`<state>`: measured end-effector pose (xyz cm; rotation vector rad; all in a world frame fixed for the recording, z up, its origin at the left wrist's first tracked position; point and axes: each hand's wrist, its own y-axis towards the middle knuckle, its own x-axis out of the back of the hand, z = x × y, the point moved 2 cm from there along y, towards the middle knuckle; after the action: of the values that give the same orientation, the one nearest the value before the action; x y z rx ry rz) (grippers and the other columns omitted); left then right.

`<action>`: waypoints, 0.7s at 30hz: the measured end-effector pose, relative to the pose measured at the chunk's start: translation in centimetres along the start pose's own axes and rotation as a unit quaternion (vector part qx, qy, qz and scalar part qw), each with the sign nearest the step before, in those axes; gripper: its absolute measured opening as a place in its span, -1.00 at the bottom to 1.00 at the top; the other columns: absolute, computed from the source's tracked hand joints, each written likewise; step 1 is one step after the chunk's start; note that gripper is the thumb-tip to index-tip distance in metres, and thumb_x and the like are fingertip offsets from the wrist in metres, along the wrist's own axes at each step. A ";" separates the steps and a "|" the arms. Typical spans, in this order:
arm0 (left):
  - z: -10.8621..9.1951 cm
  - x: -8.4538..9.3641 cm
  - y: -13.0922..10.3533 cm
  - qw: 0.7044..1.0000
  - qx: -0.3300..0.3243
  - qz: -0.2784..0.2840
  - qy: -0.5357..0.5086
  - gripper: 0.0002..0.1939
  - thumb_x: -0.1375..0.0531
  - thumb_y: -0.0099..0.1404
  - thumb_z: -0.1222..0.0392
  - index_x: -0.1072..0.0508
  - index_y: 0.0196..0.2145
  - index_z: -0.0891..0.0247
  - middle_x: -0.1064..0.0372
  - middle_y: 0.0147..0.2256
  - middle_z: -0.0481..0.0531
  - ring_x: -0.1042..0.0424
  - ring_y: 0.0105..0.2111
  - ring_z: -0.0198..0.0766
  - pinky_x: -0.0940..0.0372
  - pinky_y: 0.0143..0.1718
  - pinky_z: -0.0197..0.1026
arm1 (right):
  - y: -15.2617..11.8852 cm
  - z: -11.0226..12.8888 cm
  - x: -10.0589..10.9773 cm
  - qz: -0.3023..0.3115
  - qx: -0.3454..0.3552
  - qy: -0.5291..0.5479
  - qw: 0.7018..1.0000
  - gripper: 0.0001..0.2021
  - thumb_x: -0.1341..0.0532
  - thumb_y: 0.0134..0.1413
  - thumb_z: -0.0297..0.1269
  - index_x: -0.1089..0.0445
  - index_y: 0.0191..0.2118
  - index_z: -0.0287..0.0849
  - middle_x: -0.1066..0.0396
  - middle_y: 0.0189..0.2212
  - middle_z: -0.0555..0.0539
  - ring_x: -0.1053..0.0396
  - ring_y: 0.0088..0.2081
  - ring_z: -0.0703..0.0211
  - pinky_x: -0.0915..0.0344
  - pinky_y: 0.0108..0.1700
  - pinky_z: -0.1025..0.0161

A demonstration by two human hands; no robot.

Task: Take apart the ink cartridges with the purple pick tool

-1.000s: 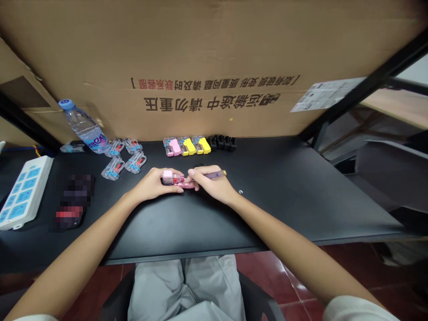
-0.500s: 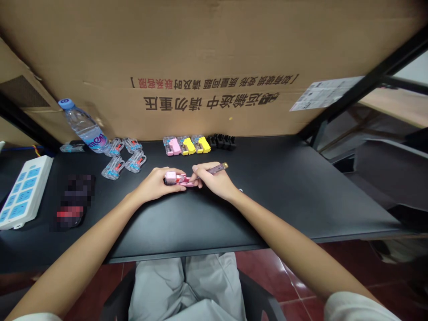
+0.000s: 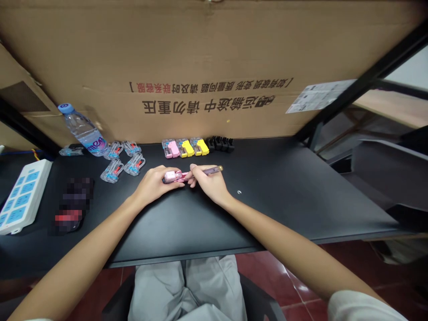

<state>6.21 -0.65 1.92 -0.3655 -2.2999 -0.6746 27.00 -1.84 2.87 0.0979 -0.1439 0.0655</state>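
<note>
My left hand (image 3: 154, 183) is closed around a small pink and clear plastic toy (image 3: 170, 177), with thumb and fingers on either side of it. A slim pen-like tool (image 3: 212, 170) with a purplish handle and brass-coloured end is pinched in my right hand (image 3: 207, 181). Its working tip points left at the toy's right end; my fingers partly hide whether it touches. Beyond my hands stand a pink-and-clear toy (image 3: 172, 149) and two yellow-and-clear ones (image 3: 200, 147) in a row, beside several black plastic parts (image 3: 220, 144).
Several clear gun-shaped shells (image 3: 113, 170) with blue and red parts lie at the left, by a leaning water bottle (image 3: 85, 131). A white power strip (image 3: 28, 191) and a blurred dark object (image 3: 74, 205) are nearer. A small white ring (image 3: 239, 192) lies right. Cardboard (image 3: 207, 53) walls the back.
Both hands have shifted slightly left, and the right hand has drawn back a little from the toy. The small white ring, partly hidden before, now shows fully beside my right wrist.
</note>
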 end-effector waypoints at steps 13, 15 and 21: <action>0.5 0.3 0.1 0.998 -0.051 0.011 0.046 -0.52 -0.46 0.32 -0.10 -0.63 0.10 0.19 -0.66 -0.06 0.12 -0.60 -0.12 -0.07 -0.44 -0.02 -0.11 | 0.0 -0.1 0.1 0.009 0.023 -0.013 1.000 -0.59 -0.29 0.27 0.03 -0.65 -0.44 -0.16 -0.54 -0.57 -0.07 -0.47 -0.53 0.17 -0.42 -0.40 0.23; 0.7 0.4 0.2 0.998 -0.055 0.014 0.040 -0.51 -0.47 0.31 -0.10 -0.63 0.10 0.18 -0.66 -0.05 0.11 -0.60 -0.11 -0.08 -0.45 -0.01 -0.11 | -0.1 -0.1 0.3 0.019 0.047 -0.026 0.998 -0.59 -0.29 0.28 0.03 -0.64 -0.45 -0.16 -0.54 -0.57 -0.07 -0.43 -0.56 0.18 -0.38 -0.43 0.23; 0.7 0.7 0.2 0.999 -0.030 0.003 0.030 -0.50 -0.50 0.26 -0.10 -0.66 0.07 0.17 -0.68 -0.07 0.10 -0.63 -0.16 -0.07 -0.48 -0.07 -0.12 | 0.0 0.3 1.4 0.029 0.145 -0.105 0.983 -0.58 -0.22 0.36 -0.09 -0.57 -0.51 -0.15 -0.48 -0.59 -0.02 -0.36 -0.52 0.19 -0.26 -0.40 0.22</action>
<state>5.36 -0.08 2.06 -0.3742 -2.2254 -0.7428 28.33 -1.74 3.40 0.3925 -0.3473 0.1353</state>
